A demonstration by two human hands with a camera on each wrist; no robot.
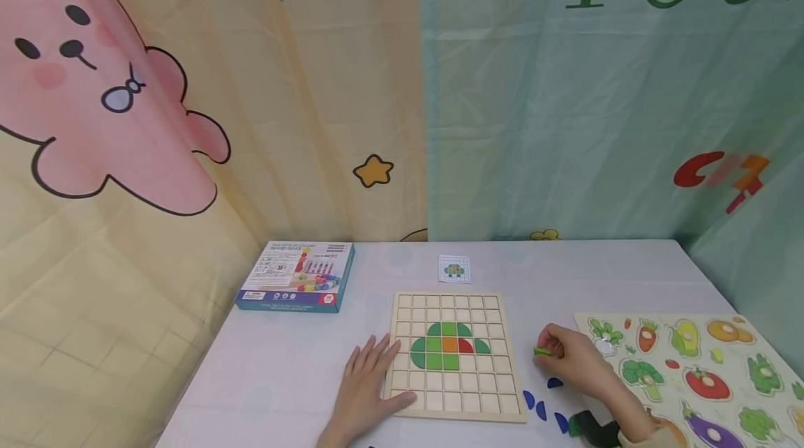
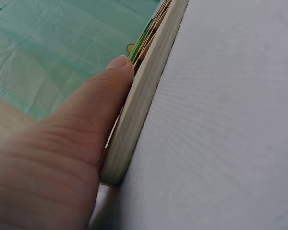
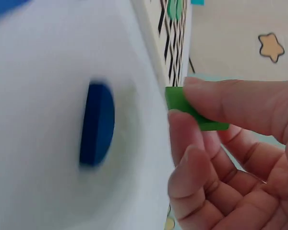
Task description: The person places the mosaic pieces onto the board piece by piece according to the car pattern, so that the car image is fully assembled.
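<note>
Head view: right of the grid board (image 1: 452, 402), the right hand (image 1: 570, 359) pinches a green tile (image 1: 541, 352); the spread left hand (image 1: 364, 386) touches the board's left edge; blue half-discs (image 1: 541, 411) lie rightward.

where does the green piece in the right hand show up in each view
Head: the green piece is lower right, pinched in the right hand.
Left wrist: not in it.
Right wrist: just right of centre.
Shared landmark: the wooden board, in all three views.
</note>
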